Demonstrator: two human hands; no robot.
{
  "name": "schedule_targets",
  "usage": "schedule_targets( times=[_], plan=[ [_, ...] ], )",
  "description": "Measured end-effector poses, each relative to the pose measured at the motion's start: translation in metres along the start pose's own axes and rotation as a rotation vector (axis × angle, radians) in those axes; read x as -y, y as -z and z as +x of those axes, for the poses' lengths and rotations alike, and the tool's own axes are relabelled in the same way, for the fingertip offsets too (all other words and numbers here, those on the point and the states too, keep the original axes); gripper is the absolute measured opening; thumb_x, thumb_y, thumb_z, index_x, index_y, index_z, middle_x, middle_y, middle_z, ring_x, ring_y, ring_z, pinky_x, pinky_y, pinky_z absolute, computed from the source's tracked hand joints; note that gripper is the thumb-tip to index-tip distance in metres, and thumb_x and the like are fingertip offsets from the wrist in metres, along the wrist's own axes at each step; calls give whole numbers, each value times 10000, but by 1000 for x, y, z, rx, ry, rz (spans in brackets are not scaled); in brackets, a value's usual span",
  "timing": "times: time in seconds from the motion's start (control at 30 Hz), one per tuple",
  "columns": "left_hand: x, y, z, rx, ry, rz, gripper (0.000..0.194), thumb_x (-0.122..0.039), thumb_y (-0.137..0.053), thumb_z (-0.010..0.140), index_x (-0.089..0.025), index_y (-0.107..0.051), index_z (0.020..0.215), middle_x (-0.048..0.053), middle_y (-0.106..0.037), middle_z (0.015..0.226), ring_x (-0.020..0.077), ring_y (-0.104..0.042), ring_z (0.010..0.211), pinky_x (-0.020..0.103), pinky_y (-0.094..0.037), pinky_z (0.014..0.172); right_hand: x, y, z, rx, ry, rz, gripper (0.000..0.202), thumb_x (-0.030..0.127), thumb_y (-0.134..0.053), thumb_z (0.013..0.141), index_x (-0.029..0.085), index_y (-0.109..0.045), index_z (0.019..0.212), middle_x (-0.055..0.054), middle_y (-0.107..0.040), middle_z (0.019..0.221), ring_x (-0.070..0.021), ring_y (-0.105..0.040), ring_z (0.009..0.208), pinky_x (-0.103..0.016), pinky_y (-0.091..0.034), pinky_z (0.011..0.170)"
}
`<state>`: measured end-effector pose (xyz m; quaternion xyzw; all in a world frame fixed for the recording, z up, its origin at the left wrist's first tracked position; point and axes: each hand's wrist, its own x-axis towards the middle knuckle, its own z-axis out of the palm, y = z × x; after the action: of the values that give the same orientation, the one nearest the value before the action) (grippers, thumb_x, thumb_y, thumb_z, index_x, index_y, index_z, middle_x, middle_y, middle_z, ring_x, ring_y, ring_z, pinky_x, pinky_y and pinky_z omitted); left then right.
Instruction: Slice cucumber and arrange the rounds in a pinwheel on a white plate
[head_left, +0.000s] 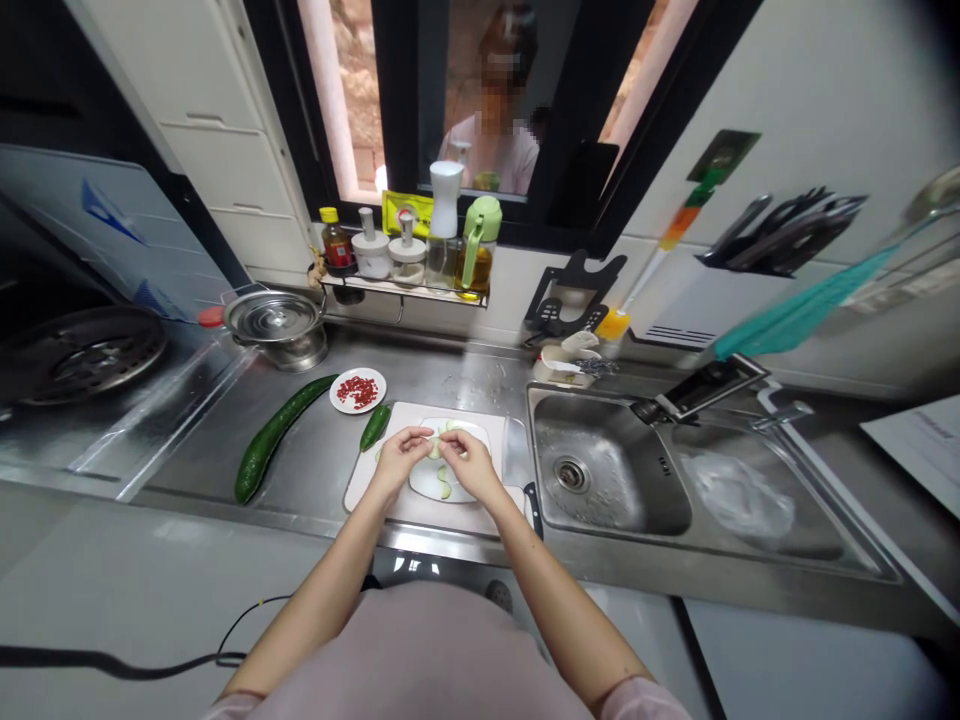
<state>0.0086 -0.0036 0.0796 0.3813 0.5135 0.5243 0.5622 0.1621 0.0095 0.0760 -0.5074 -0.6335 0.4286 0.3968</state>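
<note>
**My pink shirt (442,655) at lower centre, pale slices beyond**

At the frame's centre, my left hand (405,458) and right hand (466,462) pinch a pale slice (434,449) between nearly closed fingertips, above a white plate (424,488). A few loose slices (445,490) lie there, so I judge this partly done. The short green piece (375,428), left of centre, and the long green vegetable (281,435), farther left, look unsliced.

Under the fingers (459,440) lies a smooth, glossy plate (426,486) on a matt board (409,414), with a shiny metal desk (315,445) beyond them.
</note>
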Motion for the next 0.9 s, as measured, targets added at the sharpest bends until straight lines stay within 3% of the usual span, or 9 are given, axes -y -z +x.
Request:
schedule_targets(
  times=[0.17, 0.27, 0.43, 0.7, 0.9],
  plan=[
    [-7, -8, -1, -19, 9, 16, 474, -437, -782, 568, -149, -672, 928, -7, -606, 667, 98, -533, 622, 209, -392, 601, 2, 2, 2, -71, -14, 98, 154, 338, -585, 760, 185, -607, 762, -10, -646, 758, -133, -559, 689, -268, -455, 707],
    [-10, -10, -3, -53, 80, 22, 539, -520, -742, 612, -140, -648, 982, -9, -594, 632, 65, -452, 524, 176, -290, 482, 4, 7, 4, -118, -23, 160, 175, 362, -585, 760, 188, -596, 765, -13, -646, 774, -139, -567, 710, -273, -460, 716],
    [-15, -16, -5, 84, 255, -89, 600, -592, -668, 687, -135, -603, 1070, 17, -616, 661, 40, -403, 456, 153, -165, 411, 8, 15, 5, -131, -8, 201, 218, 403, -594, 773, 189, -611, 808, -28, -657, 815, -149, -579, 751, -279, -468, 734],
    [-24, -23, 1, 111, 263, -140, 542, -439, -735, 654, -168, -607, 1106, 29, -642, 782, 39, -456, 520, 135, -216, 416, 12, 20, 0, -82, 35, 197, 226, 423, -607, 776, 198, -616, 804, -28, -660, 839, -158, -585, 790, -276, -475, 719],
    [-27, -25, 4, 65, 214, -84, 582, -354, -771, 590, -165, -610, 1116, -9, -612, 708, 43, -440, 531, 144, -206, 437, 12, 23, -3, -48, 10, 247, 229, 421, -618, 775, 197, -582, 738, -12, -626, 743, -143, -575, 720, -249, -457, 627]
  ],
)
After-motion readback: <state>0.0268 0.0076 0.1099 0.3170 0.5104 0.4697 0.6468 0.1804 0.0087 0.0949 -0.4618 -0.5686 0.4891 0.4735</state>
